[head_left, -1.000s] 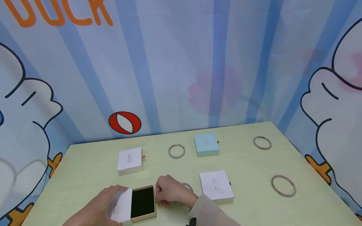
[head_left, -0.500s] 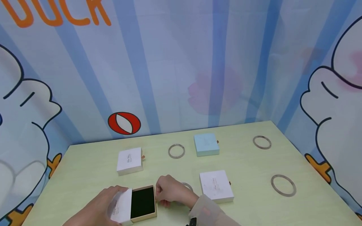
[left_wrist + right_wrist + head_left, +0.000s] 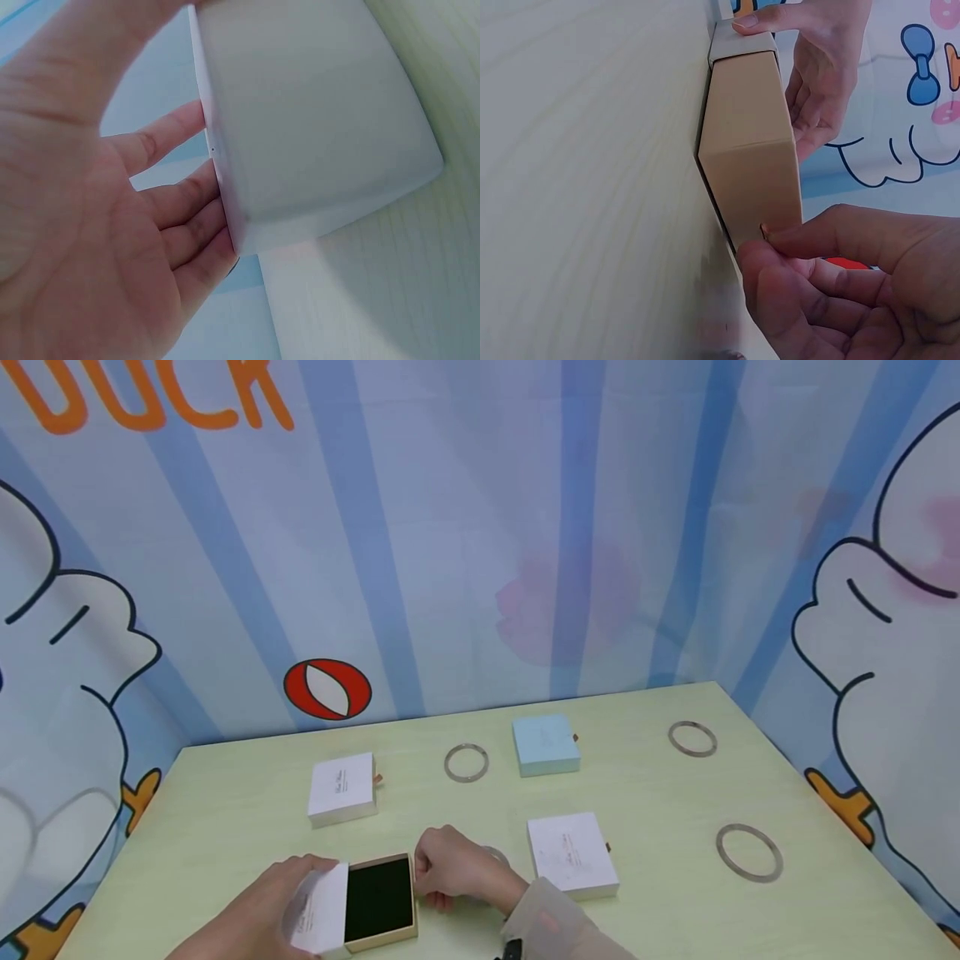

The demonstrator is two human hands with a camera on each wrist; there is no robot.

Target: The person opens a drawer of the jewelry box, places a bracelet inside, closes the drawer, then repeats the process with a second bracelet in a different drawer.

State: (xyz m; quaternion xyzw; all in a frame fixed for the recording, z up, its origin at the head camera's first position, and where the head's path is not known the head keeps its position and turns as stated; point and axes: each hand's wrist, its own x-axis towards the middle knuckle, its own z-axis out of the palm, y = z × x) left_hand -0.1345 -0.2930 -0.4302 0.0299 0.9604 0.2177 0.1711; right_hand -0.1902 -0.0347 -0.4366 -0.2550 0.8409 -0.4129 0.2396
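Near the front edge, a white slide-out gift box is partly pulled apart: its white sleeve (image 3: 322,910) on the left, its tan-edged drawer with a dark lining (image 3: 380,902) on the right. My left hand (image 3: 258,906) grips the sleeve, with fingers along its far side and thumb on its near side. At the drawer's end, my right hand (image 3: 465,864) pinches a small brown pull tab (image 3: 764,230) between thumb and forefinger. No object shows on the lining. A ring-shaped bangle (image 3: 497,854) lies partly hidden behind my right wrist.
Two more white boxes stand on the table, one at the back left (image 3: 342,787), another right of my right hand (image 3: 573,853). A light blue box (image 3: 546,743) is at the back. Other bangles lie at the back middle (image 3: 448,762), back right (image 3: 671,739) and right (image 3: 720,852).
The drawer stands very slightly further out of the sleeve, my right hand having eased right with it. My left hand keeps its grip. The head view has shifted a little.
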